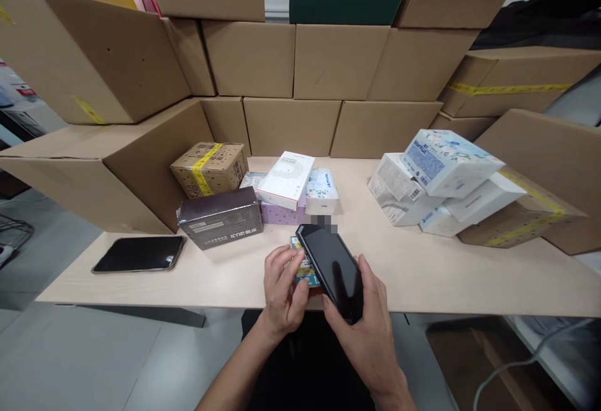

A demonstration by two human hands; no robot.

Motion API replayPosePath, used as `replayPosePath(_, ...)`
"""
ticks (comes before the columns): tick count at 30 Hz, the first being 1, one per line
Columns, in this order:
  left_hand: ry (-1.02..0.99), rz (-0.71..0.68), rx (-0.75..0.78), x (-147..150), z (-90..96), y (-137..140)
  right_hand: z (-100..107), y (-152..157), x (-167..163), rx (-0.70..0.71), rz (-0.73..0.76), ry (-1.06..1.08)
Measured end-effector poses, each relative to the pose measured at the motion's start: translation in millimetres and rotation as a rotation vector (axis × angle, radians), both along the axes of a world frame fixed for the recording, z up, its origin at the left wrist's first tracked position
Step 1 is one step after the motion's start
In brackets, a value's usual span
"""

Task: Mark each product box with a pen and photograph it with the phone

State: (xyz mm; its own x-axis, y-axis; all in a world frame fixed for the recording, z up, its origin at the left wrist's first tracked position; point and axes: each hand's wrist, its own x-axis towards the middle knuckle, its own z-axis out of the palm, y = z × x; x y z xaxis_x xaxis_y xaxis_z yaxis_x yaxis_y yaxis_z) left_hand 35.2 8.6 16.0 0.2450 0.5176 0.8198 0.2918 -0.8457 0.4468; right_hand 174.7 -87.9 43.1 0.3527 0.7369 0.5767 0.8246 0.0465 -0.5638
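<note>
My right hand (369, 329) grips a black handheld device (333, 267) that looks like a rugged phone, tilted with its dark glossy face upward. Its thumb is at the near left edge and its fingers wrap the right side. Under the device's left edge is a small blue and yellow box (307, 273), partly covered. My left hand (284, 289) is closed at the left side of this box, fingertips and thumb on it and close to the device. Just beyond are a white power bank box (287, 179) on a purple box (284, 214) and a tissue pack (322, 192).
A phone (139, 254) lies at the table's left end. Behind it are a dark box (223, 218) and a taped carton (209, 170). Tissue packs (451, 157) and a white box (399, 192) are piled at right. Stacked cartons (293, 126) wall the back and sides.
</note>
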Motion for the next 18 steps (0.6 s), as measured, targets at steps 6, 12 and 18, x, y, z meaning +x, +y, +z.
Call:
replayPosePath(6, -0.013, 0.0, -0.036, 0.4, -0.7, -0.2, 1.0, 0.3, -0.2, -0.003, 0.004, 0.005)
replayPosePath(12, -0.018, 0.001, -0.059, 0.4, -2.1, 0.0, 2.3, -1.0, 0.3, -0.014, 0.004, 0.02)
replayPosePath(18, -0.042, -0.016, -0.091, 0.2, -4.7, 1.0, 2.3, -0.9, 6.1, -0.018, -0.027, 0.046)
